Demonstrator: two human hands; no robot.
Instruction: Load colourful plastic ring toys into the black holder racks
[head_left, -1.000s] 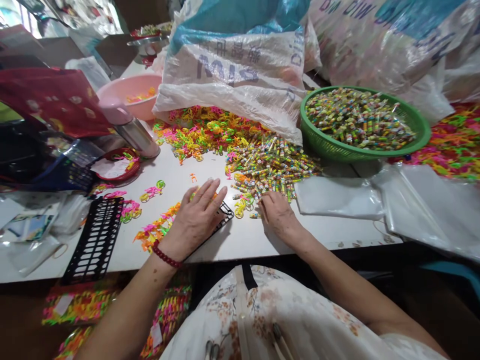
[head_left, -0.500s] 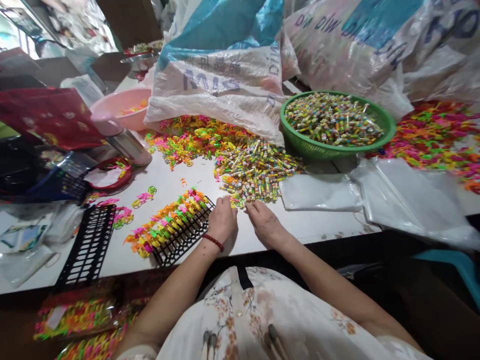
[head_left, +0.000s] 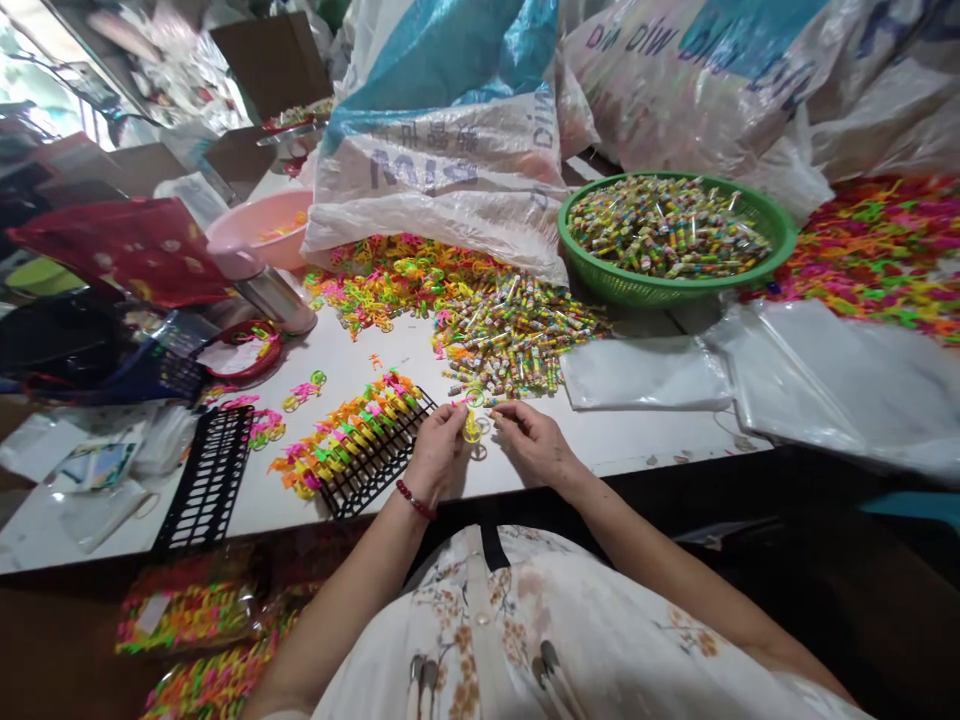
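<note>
My left hand [head_left: 436,450], wearing a dark red bead bracelet [head_left: 416,499], pinches a small yellow plastic toy [head_left: 472,430] with a round, wheel-like part. Just to its right is my right hand [head_left: 534,442], thumb and fingers closed at the tips on a tiny item I cannot make out. Left of my hands, a black slotted rack [head_left: 382,455] carries rows of bright plastic toys [head_left: 356,430]. Beyond my fingertips lies a heap of small wrapped sticks with colourful printed wrappers [head_left: 517,335]. Behind it, to the left, spreads a pile of loose coloured plastic toys [head_left: 405,275].
A green basket [head_left: 675,290] full of wrapped sticks stands at the back right. Clear plastic bags [head_left: 645,375] lie in front of it. On the left are a second black rack [head_left: 206,475], a steel flask [head_left: 274,300] and a pink basin [head_left: 259,235]. Large woven sacks [head_left: 435,210] rise behind.
My hands have lifted slightly and drawn apart at the fingertips. The yellow toy now shows between them. The camera view has shifted a little to the left.
</note>
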